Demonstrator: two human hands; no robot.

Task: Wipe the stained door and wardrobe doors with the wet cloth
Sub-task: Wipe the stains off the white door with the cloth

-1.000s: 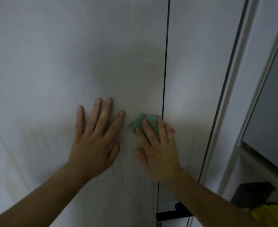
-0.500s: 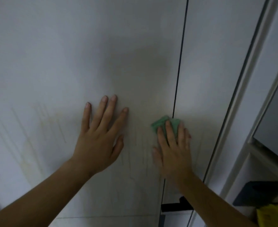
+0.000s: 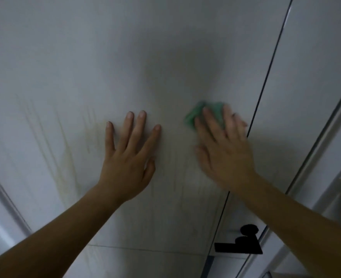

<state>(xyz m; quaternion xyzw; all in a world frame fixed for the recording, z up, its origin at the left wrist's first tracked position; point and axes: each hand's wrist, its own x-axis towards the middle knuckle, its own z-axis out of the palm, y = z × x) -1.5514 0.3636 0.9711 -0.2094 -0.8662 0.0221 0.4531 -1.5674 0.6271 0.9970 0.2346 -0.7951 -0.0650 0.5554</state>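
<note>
A white wardrobe door (image 3: 125,63) fills most of the view, marked with faint yellowish streaks (image 3: 65,157) at the lower left. My left hand (image 3: 128,157) lies flat on it with fingers spread. To its right my right hand (image 3: 223,145) presses a green cloth (image 3: 199,113) flat against the same door, close to the dark vertical gap (image 3: 266,81) that separates it from the neighbouring door (image 3: 306,87). The right hand is blurred and covers most of the cloth.
A black handle (image 3: 240,245) sits low at the gap between the doors. A white frame edge (image 3: 330,141) runs diagonally at the right. Another pale frame edge (image 3: 3,197) shows at the lower left.
My right hand has slid the cloth upward along the door beside the gap. The view has shifted so more of the left door and its streaks shows. My left hand stays flat.
</note>
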